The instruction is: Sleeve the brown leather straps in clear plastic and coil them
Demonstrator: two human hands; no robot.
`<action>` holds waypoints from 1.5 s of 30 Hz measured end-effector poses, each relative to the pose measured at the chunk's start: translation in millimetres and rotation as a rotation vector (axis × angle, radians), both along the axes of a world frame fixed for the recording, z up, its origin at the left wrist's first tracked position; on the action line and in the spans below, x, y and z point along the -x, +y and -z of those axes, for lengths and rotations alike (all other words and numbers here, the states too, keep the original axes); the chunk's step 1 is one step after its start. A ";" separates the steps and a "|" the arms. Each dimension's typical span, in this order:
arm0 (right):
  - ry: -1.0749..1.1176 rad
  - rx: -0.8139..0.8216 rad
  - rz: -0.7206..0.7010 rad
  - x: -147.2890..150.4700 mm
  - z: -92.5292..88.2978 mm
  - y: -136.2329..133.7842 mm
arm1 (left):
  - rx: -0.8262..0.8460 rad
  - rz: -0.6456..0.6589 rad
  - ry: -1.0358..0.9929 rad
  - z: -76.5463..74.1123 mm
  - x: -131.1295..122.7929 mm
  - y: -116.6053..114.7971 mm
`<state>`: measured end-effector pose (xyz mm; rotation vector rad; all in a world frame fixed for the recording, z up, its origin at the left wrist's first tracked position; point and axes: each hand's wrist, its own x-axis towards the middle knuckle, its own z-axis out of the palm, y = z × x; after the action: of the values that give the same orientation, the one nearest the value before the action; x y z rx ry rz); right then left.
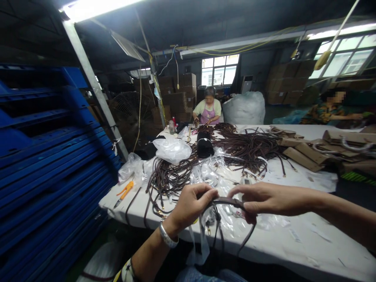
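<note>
A thin dark brown strap (225,201) is stretched between my two hands above the front of the table. My left hand (192,201) pinches one part of it between thumb and fingers. My right hand (260,199) grips it farther right, with thumb and fingers closed around it. Loose strap ends with a gold-coloured clip (209,231) hang below, beside a pale translucent strip (202,246). Just beyond my hands lies clear plastic wrapping (205,172). Heaps of similar brown straps (170,176) spread behind and to the left.
Orange-handled cutters (125,193) lie at the white table's (293,250) left edge. A white plastic bag (173,149) and a black roll (205,145) sit mid-table; tan bags (314,152) lie right. Blue pallets (53,176) stand left. A person (209,107) works across the table.
</note>
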<state>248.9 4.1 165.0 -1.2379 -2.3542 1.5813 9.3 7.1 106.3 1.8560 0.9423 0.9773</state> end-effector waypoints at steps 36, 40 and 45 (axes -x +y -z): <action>-0.158 -0.659 0.327 139.1 -46.6 -46.0 | 0.124 0.103 -0.402 -16.3 88.4 -9.4; -0.031 -0.251 0.494 152.3 -33.5 -46.3 | -0.033 0.037 -0.399 -13.1 92.1 -13.4; 0.016 -0.291 0.490 164.1 -10.3 -47.6 | -0.094 0.046 -0.382 -2.2 91.9 -20.1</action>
<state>84.8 -43.5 175.3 -1.5583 -1.9641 1.0530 -82.7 -12.9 108.5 1.6745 0.6297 1.3082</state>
